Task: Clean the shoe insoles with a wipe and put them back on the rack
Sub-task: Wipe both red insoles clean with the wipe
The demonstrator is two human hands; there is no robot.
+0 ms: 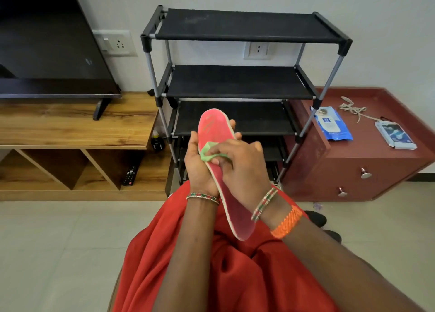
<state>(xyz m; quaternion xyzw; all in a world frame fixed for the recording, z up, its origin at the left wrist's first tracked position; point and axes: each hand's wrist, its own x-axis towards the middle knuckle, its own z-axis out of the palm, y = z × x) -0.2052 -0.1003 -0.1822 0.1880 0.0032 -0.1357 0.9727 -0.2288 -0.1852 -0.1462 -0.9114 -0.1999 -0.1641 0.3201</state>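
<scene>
Tiled floor and white wall frame a pink insole (215, 135), held by the curled left hand (197, 164) below the rack (237, 83). Right hand (237, 161) pinches a green wipe (208, 150); best stroke firmly toward twelve o'clock.

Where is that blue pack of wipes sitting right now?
The blue wipes pack lies at the right of the head view, on the red cabinet beside the black rack, left of a smaller packet.
</scene>
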